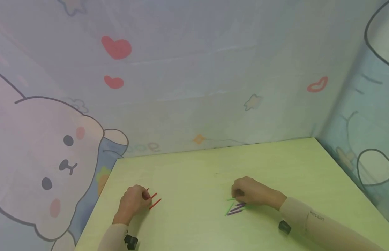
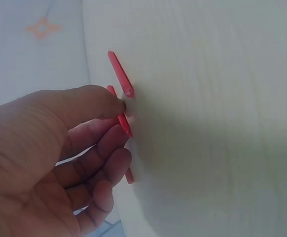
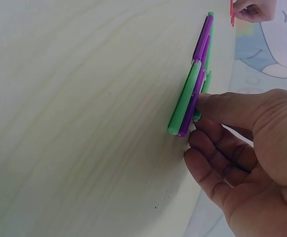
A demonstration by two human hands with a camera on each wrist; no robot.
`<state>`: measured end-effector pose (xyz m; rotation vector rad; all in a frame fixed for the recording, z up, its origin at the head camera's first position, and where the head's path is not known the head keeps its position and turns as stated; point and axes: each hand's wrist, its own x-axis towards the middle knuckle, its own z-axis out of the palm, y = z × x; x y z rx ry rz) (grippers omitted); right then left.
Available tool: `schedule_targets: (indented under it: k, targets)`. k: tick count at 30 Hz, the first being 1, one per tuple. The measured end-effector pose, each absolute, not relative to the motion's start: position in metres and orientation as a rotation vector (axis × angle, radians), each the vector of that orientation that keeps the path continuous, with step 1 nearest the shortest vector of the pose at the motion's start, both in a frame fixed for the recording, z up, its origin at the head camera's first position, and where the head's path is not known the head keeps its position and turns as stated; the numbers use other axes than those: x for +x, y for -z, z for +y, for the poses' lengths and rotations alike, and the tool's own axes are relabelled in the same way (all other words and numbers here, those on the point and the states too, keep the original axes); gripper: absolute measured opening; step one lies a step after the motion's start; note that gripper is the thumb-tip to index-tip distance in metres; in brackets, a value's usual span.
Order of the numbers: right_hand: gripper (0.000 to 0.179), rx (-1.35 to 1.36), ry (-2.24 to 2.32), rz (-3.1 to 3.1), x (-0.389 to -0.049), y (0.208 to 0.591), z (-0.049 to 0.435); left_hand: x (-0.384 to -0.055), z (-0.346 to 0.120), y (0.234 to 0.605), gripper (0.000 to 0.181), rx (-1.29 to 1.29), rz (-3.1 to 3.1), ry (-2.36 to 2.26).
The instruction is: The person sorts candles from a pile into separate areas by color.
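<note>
Right sleeve point(image 1: 338, 225): beige, long.
Lettering point(image 1: 317, 216): small, dark, blurred, on the right sleeve.
Right block point(image 1: 284, 227): black, angular, just below the right sleeve.
Left sleeve point(image 1: 112, 238): beige, black block point(image 1: 132, 242) beside it, well apart from the right sleeve.

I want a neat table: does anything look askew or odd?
The green sticks and purple sticks lie at uneven angles by the right hand. Small dark specks also mark the pale tabletop; what they are is unclear.
</note>
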<state>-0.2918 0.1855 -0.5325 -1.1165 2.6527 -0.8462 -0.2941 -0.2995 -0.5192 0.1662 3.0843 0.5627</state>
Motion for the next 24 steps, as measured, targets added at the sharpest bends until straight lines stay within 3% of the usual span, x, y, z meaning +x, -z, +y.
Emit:
schedule_targets:
  k: [15, 24]
  targets:
    - [0.019, -1.102, 0.835, 2.653, -0.294, 0.534, 0.184, -0.295, -0.301, 0.519, 0.008, 0.182, 3.11, -0.535]
    - [0.017, -1.127, 0.825, 2.663, -0.292, 0.531, 0.184, -0.292, -0.278, 0.496, 0.01, 0.327, 3.207, -0.575]
